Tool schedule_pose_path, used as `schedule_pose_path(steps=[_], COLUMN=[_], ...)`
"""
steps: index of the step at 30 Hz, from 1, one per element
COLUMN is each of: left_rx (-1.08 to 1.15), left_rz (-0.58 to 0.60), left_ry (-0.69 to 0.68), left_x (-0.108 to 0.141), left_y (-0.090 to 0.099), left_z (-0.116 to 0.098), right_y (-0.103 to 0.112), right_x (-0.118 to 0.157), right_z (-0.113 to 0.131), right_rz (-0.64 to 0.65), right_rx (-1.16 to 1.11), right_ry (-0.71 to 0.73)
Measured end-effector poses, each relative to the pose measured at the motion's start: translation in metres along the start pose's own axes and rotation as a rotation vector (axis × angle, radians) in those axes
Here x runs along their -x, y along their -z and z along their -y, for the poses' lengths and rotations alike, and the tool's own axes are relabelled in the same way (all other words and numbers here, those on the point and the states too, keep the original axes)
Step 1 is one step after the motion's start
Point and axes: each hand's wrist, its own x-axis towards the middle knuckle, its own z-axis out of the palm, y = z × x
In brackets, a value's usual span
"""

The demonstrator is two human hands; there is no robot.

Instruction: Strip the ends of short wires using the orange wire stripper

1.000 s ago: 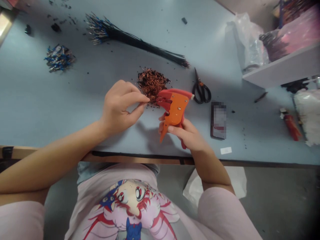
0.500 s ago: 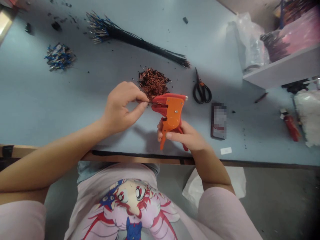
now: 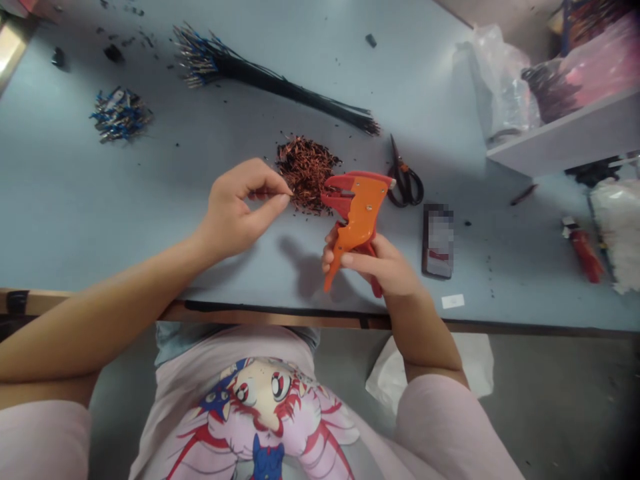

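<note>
My left hand (image 3: 245,212) is in a pinch left of the scrap pile; anything between its fingertips is too small to make out. My right hand (image 3: 377,267) grips the handles of an orange and red wire stripper (image 3: 361,210), its jaws pointing left, apart from my left fingertips. Beside and behind the jaws lies a pile of copper-coloured and black scraps (image 3: 306,167). A long bundle of black wires (image 3: 285,87) with blue and metal ends lies farther back. To the left sits a heap of blue and metal-tipped pieces (image 3: 120,115).
Black scissors (image 3: 406,180) and a dark phone-like object (image 3: 438,243) lie right of the stripper. A white label (image 3: 453,301) is near the table edge (image 3: 300,319). Farther right are a red tool (image 3: 584,253) and a shelf (image 3: 565,133) with plastic bags.
The stripper has moved right and slightly back with my right hand, away from my left fingertips. My left hand has shifted slightly left; the thin dark piece between it and the jaws no longer shows.
</note>
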Motion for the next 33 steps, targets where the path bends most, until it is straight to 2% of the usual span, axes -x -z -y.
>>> schedule_pose_path(steps=[7,18,33], left_rx=[0.026,0.025,-0.002], left_rz=[0.059,0.044,0.029], left_ry=[-0.01,-0.003,-0.037], left_x=[0.0013,0.0038,0.0039], left_y=[-0.0027,-0.0069,-0.0061], left_z=[-0.0041,-0.004,-0.0062], right_y=[-0.0035,-0.0072,-0.0093], right_x=[-0.001,-0.0025,-0.0027], right_z=[-0.0062,-0.0074,-0.0075], right_rz=[0.11,0.141,0.11], right_rx=[0.01,0.085,0.186], right_ry=[-0.073,-0.004,0.018])
